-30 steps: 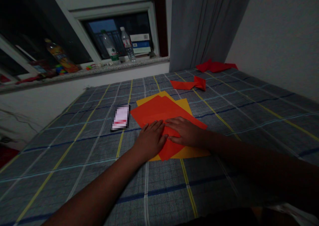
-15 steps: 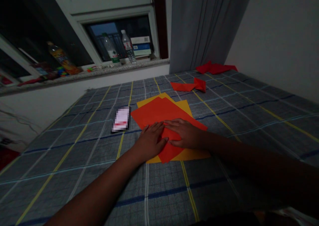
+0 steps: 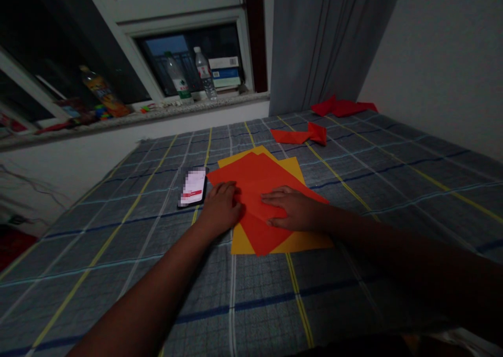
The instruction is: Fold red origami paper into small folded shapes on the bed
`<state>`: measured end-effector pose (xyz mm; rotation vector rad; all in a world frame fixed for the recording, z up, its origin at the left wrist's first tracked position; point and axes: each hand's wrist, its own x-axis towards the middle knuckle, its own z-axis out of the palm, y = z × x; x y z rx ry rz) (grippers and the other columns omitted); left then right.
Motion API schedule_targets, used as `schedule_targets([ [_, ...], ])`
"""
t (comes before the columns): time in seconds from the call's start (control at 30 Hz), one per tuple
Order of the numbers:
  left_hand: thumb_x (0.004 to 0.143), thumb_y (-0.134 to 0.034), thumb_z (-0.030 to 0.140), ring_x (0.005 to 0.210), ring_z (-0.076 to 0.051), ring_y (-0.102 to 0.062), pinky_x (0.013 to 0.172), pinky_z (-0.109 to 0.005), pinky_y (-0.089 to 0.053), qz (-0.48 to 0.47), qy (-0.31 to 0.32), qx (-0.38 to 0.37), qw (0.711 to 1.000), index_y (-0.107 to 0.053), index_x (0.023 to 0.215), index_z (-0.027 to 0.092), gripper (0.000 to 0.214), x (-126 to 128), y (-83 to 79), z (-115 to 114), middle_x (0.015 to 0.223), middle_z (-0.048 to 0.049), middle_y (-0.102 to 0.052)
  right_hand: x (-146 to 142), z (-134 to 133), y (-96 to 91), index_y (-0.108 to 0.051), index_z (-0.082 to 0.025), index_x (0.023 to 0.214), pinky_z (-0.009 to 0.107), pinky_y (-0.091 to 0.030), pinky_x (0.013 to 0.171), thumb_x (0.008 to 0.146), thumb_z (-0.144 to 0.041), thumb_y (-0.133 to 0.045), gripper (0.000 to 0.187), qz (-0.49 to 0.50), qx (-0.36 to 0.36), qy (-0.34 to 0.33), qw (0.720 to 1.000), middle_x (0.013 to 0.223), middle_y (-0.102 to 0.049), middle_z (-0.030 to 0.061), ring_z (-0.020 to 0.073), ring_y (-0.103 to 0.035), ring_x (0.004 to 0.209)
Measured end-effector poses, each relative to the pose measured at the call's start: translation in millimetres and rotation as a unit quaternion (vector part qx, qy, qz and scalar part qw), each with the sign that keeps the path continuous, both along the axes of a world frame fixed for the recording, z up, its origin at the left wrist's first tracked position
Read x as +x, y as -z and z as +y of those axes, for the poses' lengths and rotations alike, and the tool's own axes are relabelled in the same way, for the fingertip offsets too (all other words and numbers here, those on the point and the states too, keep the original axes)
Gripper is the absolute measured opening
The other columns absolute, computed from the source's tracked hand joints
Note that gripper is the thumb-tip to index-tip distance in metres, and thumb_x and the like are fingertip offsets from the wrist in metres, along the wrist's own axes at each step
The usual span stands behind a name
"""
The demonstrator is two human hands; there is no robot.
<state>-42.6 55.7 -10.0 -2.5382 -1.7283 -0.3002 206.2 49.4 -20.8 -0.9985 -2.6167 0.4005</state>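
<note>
An orange-red sheet of paper [image 3: 261,173] lies turned at an angle over yellow paper [image 3: 293,244], whose corners stick out around it. At the orange sheet's left edge rests my left hand [image 3: 222,207], fingers stretched out and a little bent, thumb on the paper. My right hand [image 3: 291,208] lies flat on the sheet's right half, its fingers pointing left. Both hands are open. A phone [image 3: 193,187] with a lit, blurred screen sits just left of the papers, close to my left hand.
Checked cloth [image 3: 129,262] covers the surface. Beyond the papers lie a folded orange paper piece [image 3: 298,136] and folded red paper [image 3: 346,107]. Several bottles, among them a clear bottle [image 3: 205,74], and stacked books [image 3: 225,75] stand on the windowsill [image 3: 236,101].
My left hand has slid left, from the middle of the orange sheet to its left edge, apart from my right hand. My right hand has hardly moved.
</note>
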Motion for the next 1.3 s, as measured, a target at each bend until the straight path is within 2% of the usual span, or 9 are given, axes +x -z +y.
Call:
schedule_targets([
  [0.37,0.086,-0.052,0.022,0.112,-0.035,-0.053,0.096,-0.048,-0.045,0.042,-0.102,0.073,0.991,-0.060,0.117,0.012,0.034,-5.3,0.6,11.4,0.124,-0.0186,-0.058,0.5,1.2,0.9,-0.057,-0.015,0.140,0.047,-0.033,0.113,0.088,-0.048,-0.063,0.061,-0.002,0.003,0.000,1.000,0.146,-0.054,0.0120,0.0296,-0.048,0.134],
  [0.43,0.084,-0.052,0.016,0.112,-0.035,-0.051,0.097,-0.048,-0.045,0.032,-0.089,0.099,0.991,-0.059,0.116,0.012,0.033,-3.2,-4.3,7.6,0.125,-0.0189,-0.056,0.5,1.4,1.2,-0.057,-0.016,0.140,0.047,-0.034,0.113,0.088,-0.048,-0.063,0.062,0.003,0.008,0.000,1.000,0.145,-0.055,0.0119,0.0293,-0.049,0.133],
  [0.57,0.082,-0.047,0.004,0.115,-0.030,-0.049,0.101,-0.045,-0.043,-0.024,0.033,0.108,0.993,-0.056,0.115,0.013,0.035,14.5,-15.2,-11.9,0.123,-0.0173,-0.055,0.2,4.2,2.5,-0.059,-0.017,0.138,0.047,-0.033,0.112,0.096,-0.039,-0.052,0.048,0.009,0.008,-0.010,1.000,0.142,-0.058,0.0119,0.0269,-0.050,0.133],
  [0.67,0.088,-0.046,0.010,0.096,-0.024,-0.057,0.089,-0.038,-0.049,-0.053,0.140,-0.020,0.989,-0.059,0.099,0.017,0.018,31.4,-15.9,-27.1,0.099,-0.0098,-0.062,0.6,7.3,5.2,-0.058,-0.016,0.138,0.045,-0.033,0.112,0.100,-0.027,-0.040,0.044,0.016,0.006,-0.020,1.000,0.143,-0.058,0.0114,0.0234,-0.050,0.132],
  [0.73,0.090,-0.047,0.015,0.094,-0.023,-0.058,0.089,-0.038,-0.050,-0.060,0.153,-0.053,0.985,-0.060,0.094,0.018,0.014,38.6,-13.5,-32.9,0.097,-0.0083,-0.062,1.2,8.0,6.7,-0.057,-0.016,0.139,0.047,-0.034,0.112,0.096,-0.027,-0.046,0.046,0.014,0.007,-0.016,1.000,0.145,-0.056,0.0117,0.0250,-0.049,0.133],
  [0.9,0.086,-0.059,0.029,0.096,-0.025,-0.059,0.091,-0.041,-0.050,-0.051,0.127,-0.047,0.990,-0.061,0.098,0.020,0.015,44.2,-10.5,-36.6,0.100,-0.0073,-0.063,3.3,6.0,6.9,-0.056,-0.016,0.140,0.048,-0.033,0.112,0.092,-0.028,-0.051,0.050,0.002,0.010,-0.017,1.000,0.146,-0.054,0.0117,0.0271,-0.049,0.133],
  [1.07,0.078,-0.071,0.054,0.098,-0.028,-0.058,0.092,-0.044,-0.049,-0.032,0.117,-0.038,0.992,-0.061,0.104,0.016,0.047,46.7,-11.3,-41.1,0.104,-0.0101,-0.062,3.9,5.7,7.1,-0.055,-0.012,0.140,0.048,-0.031,0.113,0.091,-0.019,-0.043,0.051,0.010,0.021,-0.027,0.999,0.146,-0.054,0.0135,0.0256,-0.048,0.134],
  [1.2,0.075,-0.069,0.068,0.102,-0.029,-0.057,0.095,-0.046,-0.047,-0.033,0.135,-0.043,0.989,-0.061,0.111,0.016,0.064,44.1,-9.7,-43.5,0.110,-0.0107,-0.061,3.6,4.7,6.3,-0.054,-0.014,0.141,0.050,-0.031,0.114,0.089,-0.018,-0.043,0.053,0.015,0.011,-0.027,0.999,0.147,-0.053,0.0126,0.0252,-0.047,0.136],
  [1.3,0.082,-0.062,0.067,0.104,-0.029,-0.056,0.094,-0.045,-0.047,-0.035,0.135,-0.036,0.990,-0.060,0.116,0.018,0.060,43.3,-8.9,-42.9,0.111,-0.0108,-0.061,4.1,4.1,6.6,-0.055,-0.016,0.141,0.050,-0.032,0.114,0.088,-0.018,-0.045,0.054,0.031,0.007,-0.027,0.999,0.147,-0.053,0.0116,0.0248,-0.047,0.136],
])
